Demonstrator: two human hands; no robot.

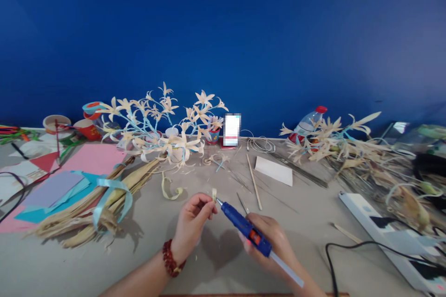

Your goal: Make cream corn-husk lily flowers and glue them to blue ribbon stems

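My left hand [191,228] pinches a small pale husk piece [213,194] between thumb and fingertips, held upright above the grey table [223,260]. A red bead bracelet [170,260] circles that wrist. My right hand [270,243] grips a blue hot glue gun [245,228] with an orange trigger and a clear glue stick poking out the back. Its metal nozzle tip touches the base of the husk piece.
Bundles of dried corn husks [94,211] tied with light blue ribbon lie left. Husk flowers [163,120] on blue stems stand at the back, more [331,139] beside a plastic bottle [308,123]. Coloured paper [66,181], wooden sticks [254,181], a white card [274,170], a power strip [386,236] and a black cable [351,248] surround.
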